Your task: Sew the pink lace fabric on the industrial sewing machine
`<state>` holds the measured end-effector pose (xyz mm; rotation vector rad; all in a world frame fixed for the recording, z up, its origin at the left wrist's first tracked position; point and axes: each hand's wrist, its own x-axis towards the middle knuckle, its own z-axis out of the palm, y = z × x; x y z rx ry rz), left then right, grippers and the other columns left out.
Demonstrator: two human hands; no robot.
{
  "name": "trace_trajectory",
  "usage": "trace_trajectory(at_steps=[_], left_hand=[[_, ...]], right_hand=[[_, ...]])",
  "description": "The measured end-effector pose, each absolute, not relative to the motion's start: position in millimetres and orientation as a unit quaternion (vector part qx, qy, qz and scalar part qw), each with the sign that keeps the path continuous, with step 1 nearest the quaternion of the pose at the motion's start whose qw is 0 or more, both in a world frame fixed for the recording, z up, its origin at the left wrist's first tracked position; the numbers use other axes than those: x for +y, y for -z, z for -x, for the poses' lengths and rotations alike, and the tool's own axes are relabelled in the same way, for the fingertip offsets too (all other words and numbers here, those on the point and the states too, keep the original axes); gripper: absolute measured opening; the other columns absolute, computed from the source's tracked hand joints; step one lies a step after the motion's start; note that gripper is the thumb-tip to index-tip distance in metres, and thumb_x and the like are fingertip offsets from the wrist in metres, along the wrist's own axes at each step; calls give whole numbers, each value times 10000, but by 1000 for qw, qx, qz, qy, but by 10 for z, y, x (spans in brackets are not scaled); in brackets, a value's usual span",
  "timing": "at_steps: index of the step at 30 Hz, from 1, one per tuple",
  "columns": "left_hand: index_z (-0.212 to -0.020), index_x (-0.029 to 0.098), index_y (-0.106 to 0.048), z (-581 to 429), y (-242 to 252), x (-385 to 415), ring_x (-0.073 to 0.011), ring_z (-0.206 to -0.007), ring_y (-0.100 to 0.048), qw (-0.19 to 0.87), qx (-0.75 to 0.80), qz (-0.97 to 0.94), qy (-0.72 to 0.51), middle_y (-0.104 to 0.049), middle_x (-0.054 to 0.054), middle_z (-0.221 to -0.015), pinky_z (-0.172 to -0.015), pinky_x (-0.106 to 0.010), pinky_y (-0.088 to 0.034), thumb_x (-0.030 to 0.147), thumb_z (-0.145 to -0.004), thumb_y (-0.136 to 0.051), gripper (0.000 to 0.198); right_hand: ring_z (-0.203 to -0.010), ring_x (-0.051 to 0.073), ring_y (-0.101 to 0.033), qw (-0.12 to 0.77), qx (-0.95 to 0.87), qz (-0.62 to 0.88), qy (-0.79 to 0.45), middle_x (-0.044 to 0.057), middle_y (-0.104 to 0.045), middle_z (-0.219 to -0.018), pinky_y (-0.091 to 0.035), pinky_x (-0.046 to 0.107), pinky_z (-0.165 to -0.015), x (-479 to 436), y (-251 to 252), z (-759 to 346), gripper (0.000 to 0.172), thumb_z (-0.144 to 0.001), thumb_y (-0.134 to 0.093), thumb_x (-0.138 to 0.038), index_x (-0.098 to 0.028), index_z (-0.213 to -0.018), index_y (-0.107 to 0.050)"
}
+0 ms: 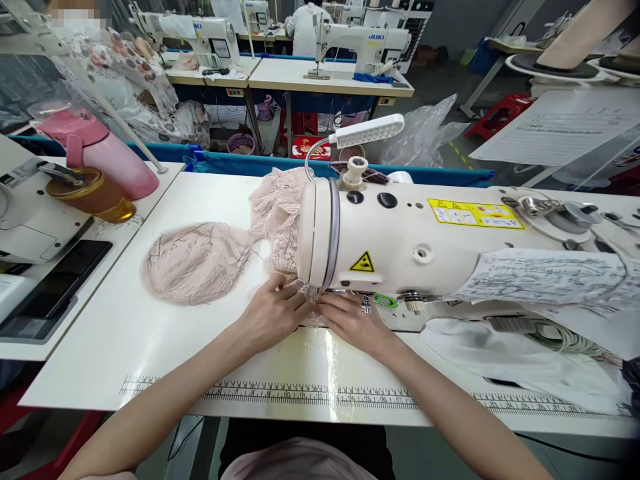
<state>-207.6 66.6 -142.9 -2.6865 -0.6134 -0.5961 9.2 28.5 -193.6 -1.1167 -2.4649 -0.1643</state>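
Under the head of a white sewing machine (380,233), both of my hands meet at pale pink lace fabric (280,207). My left hand (277,310) is closed, its fingers curled on the fabric's near edge. Beside it my right hand (353,320) lies partly beneath the machine head, its fingers together and pressed on the fabric by the needle area. The machine hides the needle and some fingertips. The lace bunches up behind the machine head and joins a rounded pink pile (200,262) with dark threads on the left of the white table (200,353).
A ruler strip (320,395) runs along the table's front edge. White cloth (510,360) and papers lie at right. On the left are a pink jug (100,150), an amber cup (95,195) and a black phone (65,280). A lamp (370,131) arches above the machine.
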Motion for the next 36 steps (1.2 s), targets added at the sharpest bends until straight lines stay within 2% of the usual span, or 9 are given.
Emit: trace_trajectory(at_steps=[2,4,7,9,14,21,26,31,36], left_hand=[[-748,182,-586,2074,1477,671,-158,-659,-571,136,-220,941,219,-653,-3,-723,-761,-354,-433,10,-870,-422,267],[-917,175,-633,2060,1554,677,-180,-773,-622,99,-228,942,224,-706,-33,-867,-871,-383,-453,49,-905,-412,255],[-1157,128,-604,2034,1688,685,-211,-934,-658,45,-237,948,209,-722,-85,-1012,-937,-381,-468,81,-937,-388,311],[-1212,106,-586,2026,1760,691,-227,-998,-662,23,-237,952,194,-719,-107,-1057,-954,-388,-477,73,-931,-387,346],[-1210,102,-606,2041,1829,709,-253,-1045,-663,1,-231,952,203,-717,-117,-1082,-979,-425,-487,67,-882,-433,373],[-1233,148,-605,2068,1800,743,-258,-1018,-672,-31,-235,953,189,-718,-98,-1093,-941,-433,-518,84,-837,-468,424],[-1264,180,-588,2132,1744,805,-260,-1050,-661,-79,-233,955,167,-719,-76,-1106,-947,-423,-513,98,-771,-501,508],[-1284,206,-574,2170,1699,849,-257,-1045,-663,-107,-231,955,154,-720,-58,-1110,-919,-407,-518,103,-739,-537,556],[-1267,182,-589,2176,1680,868,-247,-952,-685,-112,-233,954,151,-732,-55,-1066,-911,-406,-514,108,-728,-564,545]], right_hand=[[-893,143,-635,212,-892,397,43,12,-715,-1010,-478,288,-791,288,1908,-98,223,-945,-505,-161,-263,-1043,-678],[-929,156,-636,214,-890,401,31,23,-716,-980,-491,291,-811,287,1889,-93,231,-943,-508,-163,-266,-1041,-691],[-945,160,-638,216,-889,404,19,33,-719,-973,-507,294,-839,282,1881,-65,242,-945,-500,-154,-255,-1055,-691],[-956,160,-635,217,-892,397,11,39,-719,-978,-512,295,-853,281,1879,-42,251,-951,-483,-142,-242,-1067,-682],[-983,160,-618,204,-899,388,0,56,-706,-964,-511,292,-873,284,1856,-14,257,-956,-444,-102,-206,-1039,-664],[-913,157,-621,187,-904,384,-11,40,-683,-897,-512,288,-844,295,1851,8,224,-921,-466,-42,-189,-948,-632],[-945,164,-619,189,-902,389,8,43,-683,-916,-506,281,-840,277,1860,84,241,-884,-490,1,-167,-992,-624],[-857,157,-596,190,-893,406,41,27,-674,-842,-520,288,-812,253,1875,177,211,-900,-478,-31,-176,-926,-629],[-887,168,-598,206,-892,401,38,45,-672,-855,-534,296,-800,253,1921,204,199,-910,-483,-56,-173,-938,-641]])
